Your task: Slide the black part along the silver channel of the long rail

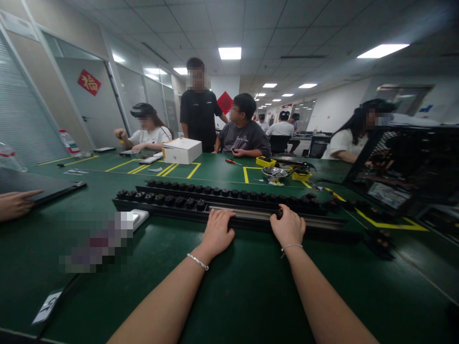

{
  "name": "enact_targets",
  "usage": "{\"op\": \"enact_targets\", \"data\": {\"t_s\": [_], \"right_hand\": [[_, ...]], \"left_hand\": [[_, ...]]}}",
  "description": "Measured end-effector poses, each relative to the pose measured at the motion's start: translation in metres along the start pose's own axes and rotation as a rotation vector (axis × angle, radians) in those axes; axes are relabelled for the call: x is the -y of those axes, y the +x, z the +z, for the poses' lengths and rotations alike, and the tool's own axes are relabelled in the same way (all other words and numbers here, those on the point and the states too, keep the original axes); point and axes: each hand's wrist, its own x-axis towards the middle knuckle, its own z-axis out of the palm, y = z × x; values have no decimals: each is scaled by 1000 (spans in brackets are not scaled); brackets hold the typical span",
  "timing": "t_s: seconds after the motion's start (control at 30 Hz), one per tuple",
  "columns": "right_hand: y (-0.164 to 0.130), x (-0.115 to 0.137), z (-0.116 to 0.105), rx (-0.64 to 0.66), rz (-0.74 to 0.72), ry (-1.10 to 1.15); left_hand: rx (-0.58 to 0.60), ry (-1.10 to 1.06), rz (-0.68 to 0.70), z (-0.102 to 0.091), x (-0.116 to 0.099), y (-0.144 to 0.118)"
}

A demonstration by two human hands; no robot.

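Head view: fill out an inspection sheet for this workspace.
Surface: green table with yellow marked lines.
Job's things: long black rail lying crosswise; rows of dark knobs behind it.
Clutter: white box, red-handled screwdriver, metal bowl, yellow trays, open black case.
Hands: left hand flat on the rail; right hand curled at a knob, grip unclear.
Cables: dark cord at the near left edge.
Surroundings: seated people and one standing across the table; another person's hand at left; ceiling lights on.

Long black rail [229, 216], lying crosswise on green table, knobs along top
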Motion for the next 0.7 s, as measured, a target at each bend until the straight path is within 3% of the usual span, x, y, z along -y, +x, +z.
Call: {"op": "enact_targets", "data": {"t_s": [0.7], "right_hand": [[2, -5, -3, -7, 24, -17]], "left_hand": [[-6, 1, 9, 1, 0, 0]]}}
